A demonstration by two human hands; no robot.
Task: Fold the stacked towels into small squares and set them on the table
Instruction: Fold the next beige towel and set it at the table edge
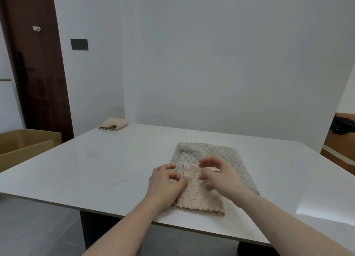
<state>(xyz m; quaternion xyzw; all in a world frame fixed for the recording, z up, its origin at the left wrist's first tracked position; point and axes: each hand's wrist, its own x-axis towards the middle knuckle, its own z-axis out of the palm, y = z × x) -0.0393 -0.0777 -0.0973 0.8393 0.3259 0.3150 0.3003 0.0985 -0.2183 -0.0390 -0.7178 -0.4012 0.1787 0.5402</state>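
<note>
A beige textured towel (199, 200), partly folded, lies on top of a larger grey towel (221, 154) near the front edge of the white table (96, 159). My left hand (165, 180) pinches the beige towel's left edge with curled fingers. My right hand (219, 174) hovers blurred over the towel's far end, fingers curled; whether it holds cloth is unclear. A folded beige towel (113, 124) sits at the table's far left corner.
A cardboard box (25, 146) stands on the floor to the left of the table. A dark brown door (36, 63) is behind it. A wooden piece of furniture with a black item (342, 127) is at the right.
</note>
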